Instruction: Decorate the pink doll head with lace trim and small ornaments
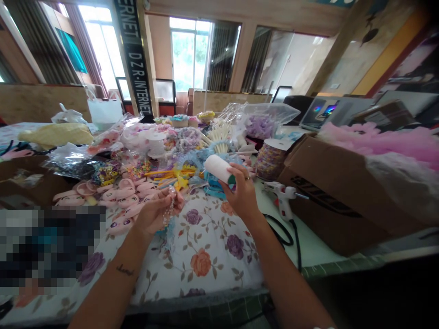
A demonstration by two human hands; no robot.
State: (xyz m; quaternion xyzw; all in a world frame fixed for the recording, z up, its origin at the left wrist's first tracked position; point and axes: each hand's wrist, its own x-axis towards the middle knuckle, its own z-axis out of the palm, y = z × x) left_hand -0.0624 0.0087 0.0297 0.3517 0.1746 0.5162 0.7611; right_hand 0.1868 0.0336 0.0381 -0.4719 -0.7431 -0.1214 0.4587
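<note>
My left hand (161,208) is closed around a strand of small clear beads (168,212), part of which hangs below the fingers. Raised a little above the cloth, my right hand (242,189) grips a white roll (217,168) with a green end, tilted up to the left. Under the left hand is some light-blue frilly material (168,235). Pink character-face pieces (125,196) lie just left of that hand. A yellow star-like piece (181,176) on orange sticks sits beyond, between the two hands.
A white glue gun (283,196) with a black cable stands right of my right arm, beside a large cardboard box (318,192). A spool of multicoloured trim (272,157) and bagged craft pieces crowd the back. A flowered cloth (206,237) covers the table.
</note>
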